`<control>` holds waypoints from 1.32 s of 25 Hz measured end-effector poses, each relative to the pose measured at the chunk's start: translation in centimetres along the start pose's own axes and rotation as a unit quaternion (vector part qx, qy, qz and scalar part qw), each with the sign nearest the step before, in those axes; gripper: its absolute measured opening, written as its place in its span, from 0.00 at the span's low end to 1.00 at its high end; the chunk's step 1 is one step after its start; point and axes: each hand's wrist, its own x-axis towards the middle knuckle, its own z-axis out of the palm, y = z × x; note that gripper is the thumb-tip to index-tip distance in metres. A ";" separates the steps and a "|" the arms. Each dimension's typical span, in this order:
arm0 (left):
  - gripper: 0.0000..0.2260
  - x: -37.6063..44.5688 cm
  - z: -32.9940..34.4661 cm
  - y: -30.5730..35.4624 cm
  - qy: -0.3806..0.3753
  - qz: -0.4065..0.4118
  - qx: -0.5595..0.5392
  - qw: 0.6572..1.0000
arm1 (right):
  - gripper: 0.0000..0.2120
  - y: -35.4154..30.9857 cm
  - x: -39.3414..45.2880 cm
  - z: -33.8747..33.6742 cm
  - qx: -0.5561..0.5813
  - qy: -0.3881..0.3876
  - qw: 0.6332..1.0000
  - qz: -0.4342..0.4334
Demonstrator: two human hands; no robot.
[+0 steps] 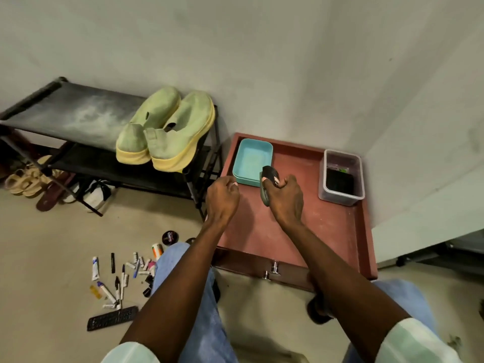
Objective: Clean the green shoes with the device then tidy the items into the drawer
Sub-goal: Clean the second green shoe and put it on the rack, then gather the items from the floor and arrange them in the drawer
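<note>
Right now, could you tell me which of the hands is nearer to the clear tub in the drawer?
Right. The right hand, gripping the device, is just left of the clear tub. The left hand is farther left, at the drawer's left edge.

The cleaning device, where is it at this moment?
In the head view, the right hand grips the device over the open red drawer, just beside the teal tray at the drawer's back left.

Seen from a single wide-angle camera worn on the head, angled forward and steeply down over both forearms. Close above an open red drawer (293,231) pulled out on the floor, with a shoe rack (78,119) at left and a room corner beyond.
</note>
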 end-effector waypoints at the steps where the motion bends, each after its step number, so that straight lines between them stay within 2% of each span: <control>1: 0.09 0.4 0.5 -0.4 0.001 0.001 0.004 1.000 | 0.24 0.3 0.8 0.4 -0.023 0.005 1.000 -0.007; 5: 0.09 2.9 2.9 -2.6 -0.012 -0.006 0.035 0.999 | 0.27 0.8 4.9 4.5 -0.112 0.008 0.992 -0.050; 8: 0.06 4.5 3.6 -2.7 -0.014 0.012 0.053 0.998 | 0.24 -0.8 7.5 7.5 -0.168 0.001 0.980 -0.106; 10: 0.06 5.4 4.1 -3.0 -0.014 -0.007 0.050 0.999 | 0.22 -1.4 9.0 9.3 -0.202 -0.002 0.971 -0.128; 15: 0.06 5.9 5.0 -3.3 -0.031 -0.040 0.054 0.997 | 0.19 -1.3 11.3 12.9 -0.276 -0.002 0.954 -0.121; 18: 0.06 6.1 5.0 -3.7 -0.033 -0.053 0.041 0.997 | 0.20 -1.3 11.8 14.3 -0.284 -0.015 0.953 -0.104; 21: 0.05 6.2 4.9 -3.8 -0.032 -0.064 0.036 0.997 | 0.18 -1.1 11.5 14.7 -0.274 -0.041 0.953 -0.125; 28: 0.07 5.9 4.5 -3.2 -0.054 -0.065 0.073 0.994 | 0.18 0.5 10.8 13.3 -0.187 -0.094 0.967 -0.146; 33: 0.07 5.8 4.5 -3.3 -0.057 -0.054 0.085 0.993 | 0.18 0.8 10.8 12.8 -0.226 -0.114 0.952 -0.173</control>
